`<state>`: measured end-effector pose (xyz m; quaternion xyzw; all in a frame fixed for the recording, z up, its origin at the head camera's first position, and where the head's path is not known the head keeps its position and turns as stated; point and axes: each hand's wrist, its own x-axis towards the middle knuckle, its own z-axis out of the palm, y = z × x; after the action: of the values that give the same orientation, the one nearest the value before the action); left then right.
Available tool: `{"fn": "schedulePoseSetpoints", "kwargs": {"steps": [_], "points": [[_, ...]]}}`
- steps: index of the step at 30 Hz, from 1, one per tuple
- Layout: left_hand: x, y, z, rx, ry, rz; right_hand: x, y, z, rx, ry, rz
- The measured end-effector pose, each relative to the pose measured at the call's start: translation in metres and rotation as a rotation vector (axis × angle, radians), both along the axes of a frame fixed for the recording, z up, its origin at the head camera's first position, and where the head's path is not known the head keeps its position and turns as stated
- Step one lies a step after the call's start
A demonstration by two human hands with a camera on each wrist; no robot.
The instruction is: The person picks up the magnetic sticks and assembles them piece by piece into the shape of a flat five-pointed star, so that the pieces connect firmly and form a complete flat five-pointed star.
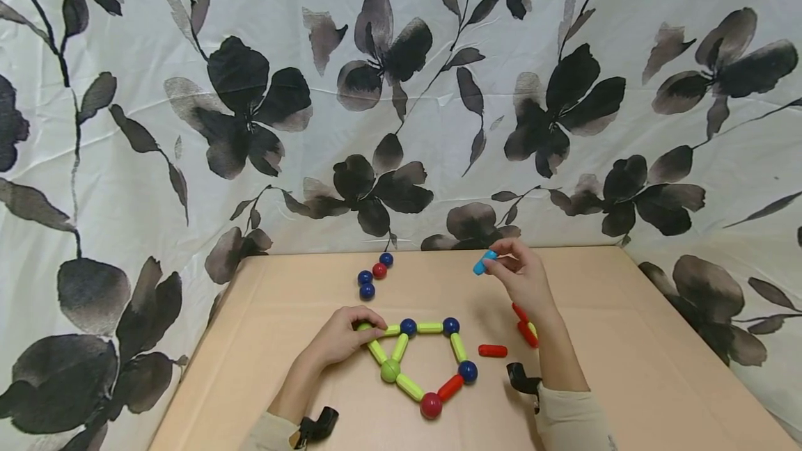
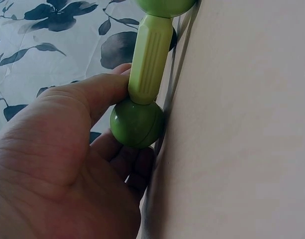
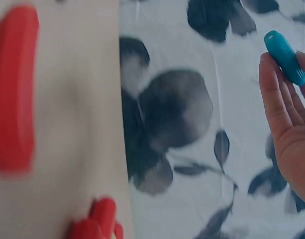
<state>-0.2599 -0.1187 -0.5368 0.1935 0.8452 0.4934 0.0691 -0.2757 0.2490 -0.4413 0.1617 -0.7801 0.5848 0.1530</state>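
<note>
Head cam, tan tbl (image 1: 651,353) w/ rods (image 1: 429,328), floral cloth (image 1: 460,117) bhnd

A ball-and-rod frame (image 1: 430,328) is laid on the surface (image 1: 301,301), its triangle and five-sided figure joined along one shared yellow-green rod (image 1: 401,346). At the triangle's left corner, a glossy, seamed green ball (image 2: 137,123) is held in the grip of the left hand (image 1: 343,335). The remaining corners are formed by a second green ball (image 1: 390,370), three blue balls (image 1: 451,326) and, nearest, a red ball (image 1: 431,406). Six ribbed yellow-green rods and one red rod (image 1: 450,388) are fitted between them. A light-blue ribbed rod (image 1: 484,262) is pinched, tilted, in the right hand (image 1: 521,277), well apart from the frame.
</note>
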Motion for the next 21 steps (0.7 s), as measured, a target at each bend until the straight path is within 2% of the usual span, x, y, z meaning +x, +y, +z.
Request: {"fn": "schedulePoseSetpoints", "kwargs": {"steps": [5,9,12,16,21], "points": [[0.0,0.0,0.001,0.003,-0.006,0.001,-0.002,-0.031,-0.006,-0.064,-0.136,0.092],[0.0,0.0,0.001,0.0,-0.004,0.003,-0.004,-0.054,-0.018,-0.001,-0.264,0.142],[0.0,0.0,0.001,-0.001,-0.006,0.003,-0.005,-0.064,-0.027,0.055,-0.32,0.18],[0.0,0.0,0.0,0.004,-0.008,0.0,-0.005,-0.072,-0.037,0.118,-0.335,0.23],[0.0,0.0,0.0,0.001,-0.003,-0.001,-0.005,-0.079,-0.044,0.218,-0.298,0.241]]}}
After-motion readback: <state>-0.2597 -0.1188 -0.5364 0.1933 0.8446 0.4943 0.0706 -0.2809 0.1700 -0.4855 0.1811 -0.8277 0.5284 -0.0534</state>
